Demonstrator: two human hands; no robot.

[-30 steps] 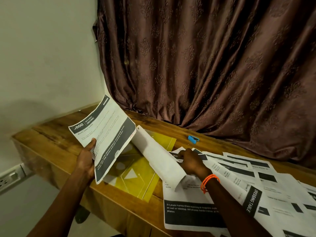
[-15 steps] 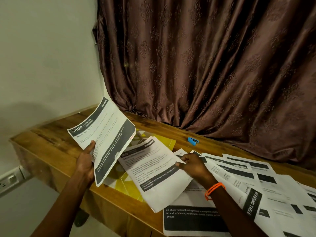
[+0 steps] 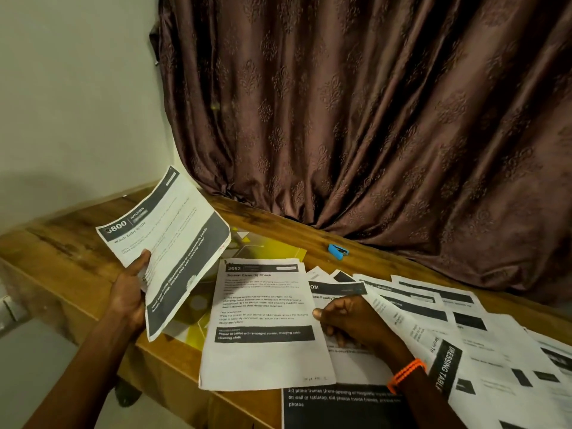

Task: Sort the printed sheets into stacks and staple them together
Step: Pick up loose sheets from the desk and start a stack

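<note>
Head view: hands (image 3: 128, 300) pinching sheets (image 3: 173, 243)

This looks like a room in a home, set up as a makeshift work corner. A heavy brown damask-patterned curtain (image 3: 371, 119) hangs to the back edge of a worn wooden surface (image 3: 62, 243) pushed against a plain cream-painted wall (image 3: 77, 88), with a white wall socket (image 3: 9, 311) low at the left.
</note>
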